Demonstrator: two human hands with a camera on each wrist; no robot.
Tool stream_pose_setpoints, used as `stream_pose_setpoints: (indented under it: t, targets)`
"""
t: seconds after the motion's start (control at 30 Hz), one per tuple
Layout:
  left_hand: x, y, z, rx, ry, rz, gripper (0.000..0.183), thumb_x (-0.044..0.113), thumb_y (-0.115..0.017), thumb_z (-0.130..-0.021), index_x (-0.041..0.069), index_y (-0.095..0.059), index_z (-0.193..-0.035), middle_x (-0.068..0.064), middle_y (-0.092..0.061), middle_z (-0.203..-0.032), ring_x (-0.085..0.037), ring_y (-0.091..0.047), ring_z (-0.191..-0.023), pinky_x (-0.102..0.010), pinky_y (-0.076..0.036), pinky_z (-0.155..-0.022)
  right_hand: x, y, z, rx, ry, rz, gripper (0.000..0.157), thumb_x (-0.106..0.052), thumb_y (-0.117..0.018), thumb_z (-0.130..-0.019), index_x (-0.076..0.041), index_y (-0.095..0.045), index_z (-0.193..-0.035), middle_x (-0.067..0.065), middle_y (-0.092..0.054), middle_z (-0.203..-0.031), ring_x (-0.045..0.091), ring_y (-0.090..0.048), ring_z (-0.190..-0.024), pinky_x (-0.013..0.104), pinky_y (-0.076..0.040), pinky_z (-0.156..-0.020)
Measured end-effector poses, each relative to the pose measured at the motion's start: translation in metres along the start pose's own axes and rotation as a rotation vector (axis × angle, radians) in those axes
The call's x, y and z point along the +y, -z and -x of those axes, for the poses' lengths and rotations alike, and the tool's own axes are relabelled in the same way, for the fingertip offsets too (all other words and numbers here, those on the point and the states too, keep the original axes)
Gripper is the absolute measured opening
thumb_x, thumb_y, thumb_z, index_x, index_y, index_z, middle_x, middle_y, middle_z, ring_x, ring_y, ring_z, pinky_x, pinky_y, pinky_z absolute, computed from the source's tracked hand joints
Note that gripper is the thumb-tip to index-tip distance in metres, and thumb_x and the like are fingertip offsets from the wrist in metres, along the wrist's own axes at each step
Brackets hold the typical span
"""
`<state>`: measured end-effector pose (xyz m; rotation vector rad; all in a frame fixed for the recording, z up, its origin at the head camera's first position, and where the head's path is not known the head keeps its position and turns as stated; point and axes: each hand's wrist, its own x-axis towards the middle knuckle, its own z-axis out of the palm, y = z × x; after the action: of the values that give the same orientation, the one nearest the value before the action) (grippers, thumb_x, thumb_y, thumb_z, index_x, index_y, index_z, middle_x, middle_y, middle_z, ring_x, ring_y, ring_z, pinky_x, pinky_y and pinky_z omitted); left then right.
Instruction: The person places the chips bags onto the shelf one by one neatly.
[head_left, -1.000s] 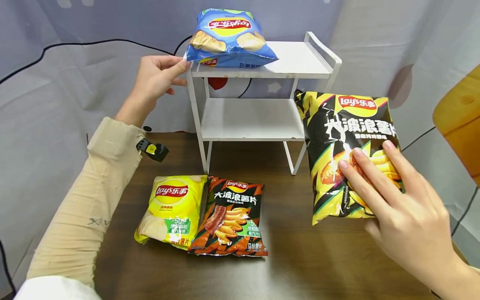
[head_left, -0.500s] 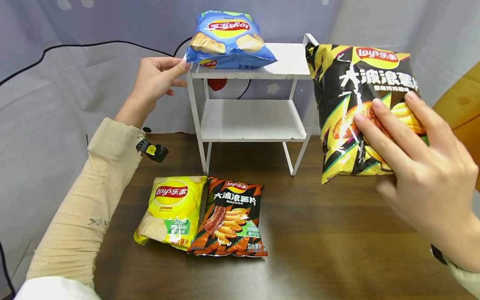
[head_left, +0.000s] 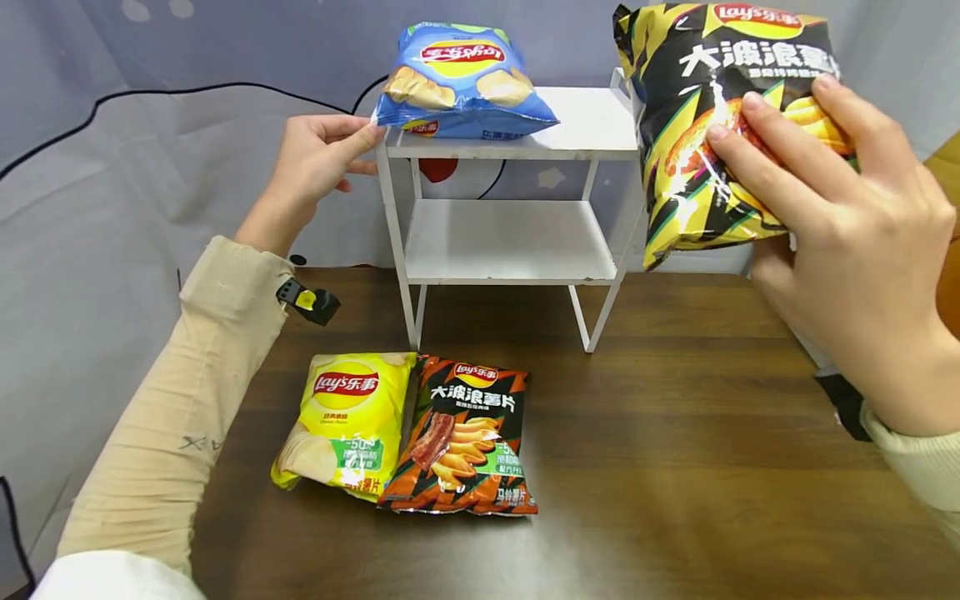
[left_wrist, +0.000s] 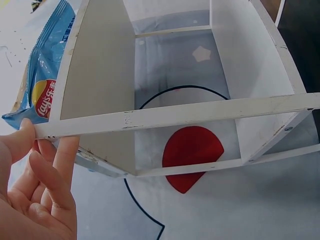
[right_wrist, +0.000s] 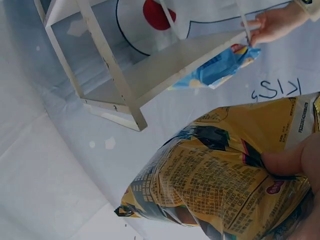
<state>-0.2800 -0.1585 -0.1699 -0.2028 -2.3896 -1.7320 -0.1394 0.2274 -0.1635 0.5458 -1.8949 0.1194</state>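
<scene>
My right hand [head_left: 855, 200] holds a black and yellow bag of chips [head_left: 738, 125], fingers across its printed front. In the right wrist view the thumb presses the bag's yellow back [right_wrist: 215, 175]. My left hand [head_left: 322, 171] pinches the top left corner of a white two-tier rack [head_left: 600, 125]; the left wrist view shows the thumb above the corner and fingers below. Beside that thumb, a blue bag of chips [head_left: 465, 87] lies on the top shelf's left part. The black and yellow bag is raised at the rack's right end, covering part of it in the head view.
On the brown table [head_left: 675, 483], a yellow bag of chips [head_left: 345, 425] and an orange and black bag of chips [head_left: 468, 442] lie side by side before the rack. A black cable [head_left: 225, 85] runs along the curtain behind. The lower shelf [head_left: 510, 242] is bare.
My right hand has lifted the black and yellow bag upward and slightly right, from beside the rack to top-shelf height. The left hand keeps its hold on the rack's corner.
</scene>
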Motion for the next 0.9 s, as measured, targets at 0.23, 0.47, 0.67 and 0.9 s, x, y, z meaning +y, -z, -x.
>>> stream_pose_setpoints:
  t: [0.23, 0.47, 0.67, 0.9]
  targets:
    - [0.0, 0.0, -0.002, 0.002, 0.001, 0.0, 0.038, 0.035, -0.069, -0.088, 0.01, -0.068, -0.117, 0.009, -0.069, -0.097, 0.0, -0.067, -0.064, -0.019, -0.039, -0.05, 0.006, -0.017, -0.021, -0.02, 0.026, 0.016, 0.071, 0.004, -0.036, -0.07, -0.031, -0.064, -0.125, -0.012, -0.061, -0.13, 0.022, -0.05, -0.132, 0.065, -0.043, -0.079]
    - [-0.001, 0.0, -0.003, 0.001, 0.0, -0.001, 0.039, 0.035, -0.07, -0.087, 0.009, -0.069, -0.116, 0.011, -0.07, -0.093, -0.001, -0.068, -0.066, -0.02, -0.039, -0.05, 0.009, -0.035, -0.037, -0.066, 0.054, 0.033, 0.066, 0.006, -0.041, -0.074, -0.027, -0.063, -0.127, -0.005, -0.062, -0.13, 0.026, -0.049, -0.131, 0.067, -0.044, -0.073]
    - [0.0, 0.0, -0.002, 0.001, -0.01, 0.003, 0.038, 0.034, -0.07, -0.088, 0.009, -0.069, -0.116, 0.012, -0.07, -0.091, 0.0, -0.068, -0.065, -0.02, -0.039, -0.049, 0.009, -0.054, -0.051, -0.062, 0.027, -0.027, 0.063, 0.007, -0.042, -0.075, -0.026, -0.066, -0.124, -0.005, -0.063, -0.13, 0.027, -0.049, -0.131, 0.067, -0.043, -0.083]
    - [0.001, 0.0, 0.0, -0.004, -0.019, -0.003, 0.038, 0.033, -0.069, -0.089, 0.008, -0.068, -0.117, 0.012, -0.069, -0.09, 0.001, -0.067, -0.064, -0.019, -0.039, -0.049, 0.012, -0.073, -0.062, -0.115, -0.009, -0.05, 0.064, 0.006, -0.042, -0.077, -0.027, -0.064, -0.127, -0.006, -0.06, -0.132, 0.026, -0.046, -0.133, 0.065, -0.042, -0.09]
